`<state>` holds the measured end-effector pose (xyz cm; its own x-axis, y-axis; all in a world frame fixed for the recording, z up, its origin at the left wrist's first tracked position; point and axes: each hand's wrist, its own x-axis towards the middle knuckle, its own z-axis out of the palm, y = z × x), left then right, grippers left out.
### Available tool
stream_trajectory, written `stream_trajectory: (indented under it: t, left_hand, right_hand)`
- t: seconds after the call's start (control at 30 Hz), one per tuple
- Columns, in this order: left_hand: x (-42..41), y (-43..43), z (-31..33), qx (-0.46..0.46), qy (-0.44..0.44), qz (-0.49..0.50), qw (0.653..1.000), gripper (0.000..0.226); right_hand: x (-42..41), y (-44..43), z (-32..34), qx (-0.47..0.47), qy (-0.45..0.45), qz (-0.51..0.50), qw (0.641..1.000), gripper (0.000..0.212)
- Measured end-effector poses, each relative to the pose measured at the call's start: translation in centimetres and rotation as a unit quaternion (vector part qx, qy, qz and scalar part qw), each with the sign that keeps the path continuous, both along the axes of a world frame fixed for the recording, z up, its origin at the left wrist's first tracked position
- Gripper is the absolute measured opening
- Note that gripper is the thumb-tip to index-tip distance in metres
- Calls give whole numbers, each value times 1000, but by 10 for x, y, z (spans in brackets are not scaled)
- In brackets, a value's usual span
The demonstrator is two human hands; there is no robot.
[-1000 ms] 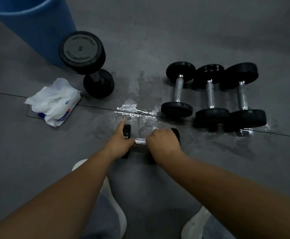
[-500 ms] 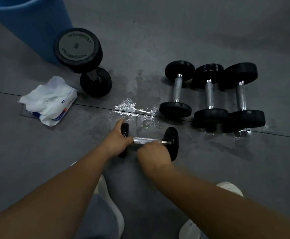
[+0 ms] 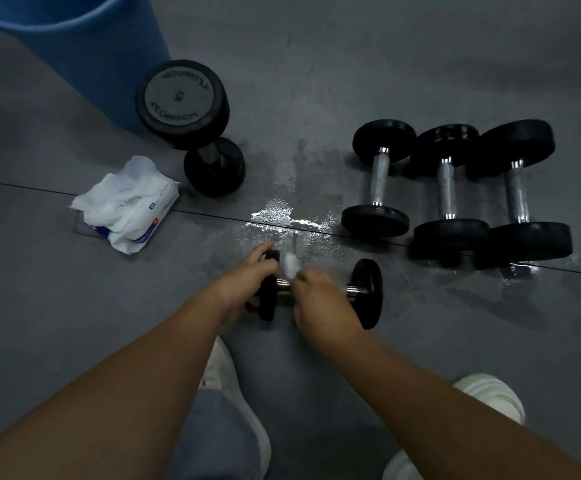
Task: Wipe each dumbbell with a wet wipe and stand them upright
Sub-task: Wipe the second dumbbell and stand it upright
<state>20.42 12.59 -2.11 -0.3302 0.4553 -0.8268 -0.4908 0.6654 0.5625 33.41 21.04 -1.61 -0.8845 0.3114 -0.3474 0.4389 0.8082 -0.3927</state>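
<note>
A small black dumbbell (image 3: 368, 292) lies on its side on the grey floor just in front of me. My left hand (image 3: 244, 284) grips its left head. My right hand (image 3: 320, 303) is closed over the chrome handle with a white wet wipe (image 3: 291, 265) sticking out between thumb and fingers. Three more dumbbells lie side by side to the right: (image 3: 379, 181), (image 3: 446, 192), (image 3: 519, 192). A larger dumbbell (image 3: 181, 102) stands upright at the back left.
A pack of wet wipes (image 3: 126, 202) lies open on the floor to the left. A blue bucket (image 3: 85, 46) stands at the top left behind the upright dumbbell. Wet patches (image 3: 282, 216) shine on the floor. My white shoes (image 3: 490, 393) are below.
My right hand has slid left along the handle, away from the right head, and the wipe now shows near the left head. My left hand keeps its hold.
</note>
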Motion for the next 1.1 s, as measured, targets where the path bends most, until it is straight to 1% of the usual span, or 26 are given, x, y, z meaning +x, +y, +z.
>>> stream_trajectory:
  t: [0.03, 0.07, 0.1, 0.13, 0.17, 0.2, 0.23, 0.27, 0.3, 0.33, 0.4, 0.43, 0.47, 0.53, 0.57, 0.6, 0.67, 0.7, 0.77, 0.83, 0.9, 0.97, 1.0, 1.03, 1.1]
  left_hand:
    - [0, 1, 0, -6, -14, 17, 1000, 56]
    - [0, 1, 0, -10, -25, 32, 999, 45]
    - [-1, 0, -1, -12, -32, 46, 998, 34]
    - [-2, -1, -2, -13, -37, 61, 997, 30]
    - [-3, -1, -3, -17, -45, 76, 996, 30]
    - [-3, -1, -3, -20, -46, 80, 996, 33]
    - [-1, 0, -3, -15, -37, 71, 997, 34]
    - [1, 0, -3, -5, -9, 45, 999, 36]
    - [2, -1, -4, 5, 31, 6, 999, 42]
    - [4, -3, -5, 13, 71, -38, 997, 54]
    - [6, -9, -3, 10, 120, -119, 986, 81]
    - [7, -11, -3, 7, 132, -150, 980, 92]
    - [7, -15, -2, 5, 144, -177, 974, 101]
    - [6, -19, -3, 0, 175, -227, 958, 113]
    - [5, -21, -5, -3, 188, -252, 949, 115]
    - [4, -22, -4, -8, 199, -271, 942, 116]
    - [2, -22, -4, -15, 196, -277, 941, 116]
    - [2, -22, -5, -15, 178, -259, 949, 116]
    - [5, -19, -7, -23, 115, -201, 973, 111]
    - [10, -15, -8, -35, 74, -155, 984, 108]
    - [13, -12, -9, -25, 77, -124, 989, 102]
    - [14, -8, -3, 0, 91, -101, 991, 95]
    - [13, -4, 2, 15, 100, -107, 989, 93]
    - [11, 2, 6, 29, 116, -122, 985, 96]
    - [3, 15, 20, 48, 178, -183, 966, 96]
  right_hand:
    - [1, -4, 3, -24, 12, 61, 998, 28]
    - [0, -4, 5, -40, 6, 78, 996, 26]
    - [-1, 0, 4, -39, 10, 45, 998, 26]
    - [-2, 5, 0, -36, 19, -14, 999, 27]
    - [-1, 7, -6, -28, 26, -52, 998, 29]
    - [-2, 4, -6, -15, 30, -48, 998, 30]
    - [-2, 0, -6, -15, 27, -10, 999, 30]
    - [-1, -4, -6, -18, 20, 39, 999, 27]
    - [0, -4, -5, -20, 25, 72, 997, 23]
    - [-1, 1, -4, -10, 24, 71, 997, 23]
    - [-1, 16, -3, 20, 44, 3, 999, 27]
    - [-1, 23, -4, 41, 25, -11, 999, 27]
    - [-1, 27, -4, 52, 0, 10, 999, 27]
    - [2, 33, -2, 8, -23, 83, 996, 24]
    - [2, 39, -1, -23, -26, 98, 995, 21]
    - [2, 45, 2, -35, -24, 92, 995, 18]
    - [2, 53, 2, -20, -9, 46, 999, 18]
    - [2, 53, 1, -13, -11, 27, 999, 18]
    - [1, 41, -3, -8, -38, 40, 998, 23]
    - [1, 29, -10, -5, -57, 44, 997, 25]
    - [-1, 31, -12, -16, -48, -4, 999, 18]
    - [-4, 38, -8, -67, -29, -47, 996, 13]
    - [-4, 43, -5, -98, -10, -86, 991, 12]
    - [-4, 49, 0, -131, 16, -143, 981, 13]
    - [-2, 62, 10, -182, 66, -245, 950, 23]
